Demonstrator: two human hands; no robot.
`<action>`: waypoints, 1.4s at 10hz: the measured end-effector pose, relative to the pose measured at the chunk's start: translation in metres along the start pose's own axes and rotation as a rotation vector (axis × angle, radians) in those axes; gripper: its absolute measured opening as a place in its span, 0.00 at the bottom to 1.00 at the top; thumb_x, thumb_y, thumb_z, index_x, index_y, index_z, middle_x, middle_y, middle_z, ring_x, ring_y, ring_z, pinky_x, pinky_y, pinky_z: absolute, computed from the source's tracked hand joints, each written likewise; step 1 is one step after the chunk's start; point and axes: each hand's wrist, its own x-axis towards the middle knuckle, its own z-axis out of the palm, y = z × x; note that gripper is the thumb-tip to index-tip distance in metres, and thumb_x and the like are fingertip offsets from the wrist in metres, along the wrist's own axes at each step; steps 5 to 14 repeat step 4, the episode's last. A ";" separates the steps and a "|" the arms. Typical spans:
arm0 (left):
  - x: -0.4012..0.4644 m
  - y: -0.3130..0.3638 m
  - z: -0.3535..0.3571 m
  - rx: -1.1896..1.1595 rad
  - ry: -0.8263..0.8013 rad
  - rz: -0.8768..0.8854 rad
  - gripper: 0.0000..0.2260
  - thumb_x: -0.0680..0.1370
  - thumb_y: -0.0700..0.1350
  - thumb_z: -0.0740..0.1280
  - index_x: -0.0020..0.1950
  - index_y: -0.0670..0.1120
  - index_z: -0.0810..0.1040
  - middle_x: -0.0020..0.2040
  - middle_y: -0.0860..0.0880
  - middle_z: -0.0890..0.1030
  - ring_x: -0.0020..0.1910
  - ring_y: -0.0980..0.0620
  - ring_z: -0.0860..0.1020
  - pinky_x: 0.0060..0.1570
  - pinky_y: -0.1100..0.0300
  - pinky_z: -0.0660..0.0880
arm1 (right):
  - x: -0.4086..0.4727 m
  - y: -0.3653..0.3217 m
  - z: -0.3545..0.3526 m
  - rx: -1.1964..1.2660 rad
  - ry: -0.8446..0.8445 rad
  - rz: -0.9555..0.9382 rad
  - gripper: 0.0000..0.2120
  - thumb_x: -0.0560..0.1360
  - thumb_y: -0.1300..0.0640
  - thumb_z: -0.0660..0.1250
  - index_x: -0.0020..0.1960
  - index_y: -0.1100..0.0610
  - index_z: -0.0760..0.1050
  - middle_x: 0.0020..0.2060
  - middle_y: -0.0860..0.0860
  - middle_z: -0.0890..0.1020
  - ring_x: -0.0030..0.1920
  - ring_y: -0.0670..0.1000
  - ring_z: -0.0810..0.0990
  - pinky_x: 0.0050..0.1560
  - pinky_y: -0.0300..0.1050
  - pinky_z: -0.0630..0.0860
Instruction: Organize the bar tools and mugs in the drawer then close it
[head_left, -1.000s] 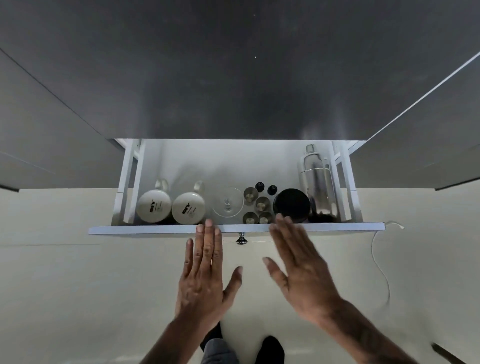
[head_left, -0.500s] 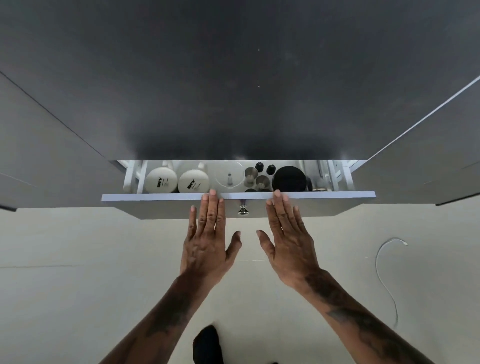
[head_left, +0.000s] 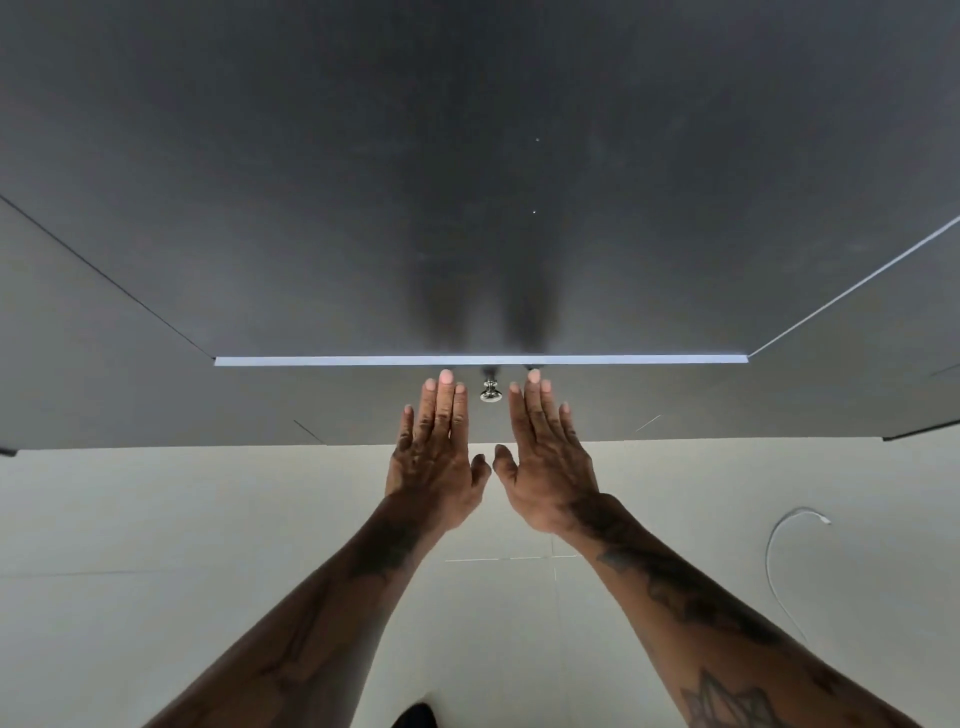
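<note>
The drawer front (head_left: 311, 400) is pushed in under the dark countertop (head_left: 467, 182); only its thin pale top edge (head_left: 363, 360) shows. No mugs or bar tools are visible; the drawer's inside is hidden. My left hand (head_left: 434, 447) lies flat with fingers apart, fingertips on the drawer front just left of the small metal knob (head_left: 490, 391). My right hand (head_left: 545, 457) is flat too, fingertips touching the front just right of the knob. Neither hand holds anything.
Grey cabinet fronts run left (head_left: 78, 364) and right (head_left: 857, 384) of the drawer. A pale tiled floor (head_left: 156, 545) lies below. A thin white cable (head_left: 779, 551) curls on the floor at the right. A dark shoe tip (head_left: 415, 714) shows at the bottom.
The drawer has slid from wide open to fully in, hiding the mugs, jiggers, glass and shaker. Both flat hands followed its front forward.
</note>
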 end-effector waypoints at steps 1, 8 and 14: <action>0.008 -0.002 -0.004 -0.018 -0.023 -0.009 0.36 0.82 0.58 0.53 0.80 0.42 0.38 0.80 0.43 0.35 0.79 0.44 0.37 0.78 0.46 0.43 | 0.007 -0.001 -0.005 0.018 -0.024 0.002 0.34 0.82 0.48 0.53 0.79 0.58 0.37 0.79 0.57 0.36 0.79 0.56 0.37 0.80 0.53 0.41; -0.018 -0.001 -0.047 0.055 0.056 0.081 0.35 0.81 0.54 0.56 0.80 0.40 0.42 0.81 0.41 0.42 0.80 0.42 0.43 0.77 0.47 0.49 | -0.009 -0.007 -0.053 -0.038 -0.048 0.014 0.33 0.82 0.47 0.51 0.79 0.57 0.40 0.80 0.56 0.40 0.80 0.56 0.40 0.79 0.54 0.42; -0.018 -0.001 -0.047 0.055 0.056 0.081 0.35 0.81 0.54 0.56 0.80 0.40 0.42 0.81 0.41 0.42 0.80 0.42 0.43 0.77 0.47 0.49 | -0.009 -0.007 -0.053 -0.038 -0.048 0.014 0.33 0.82 0.47 0.51 0.79 0.57 0.40 0.80 0.56 0.40 0.80 0.56 0.40 0.79 0.54 0.42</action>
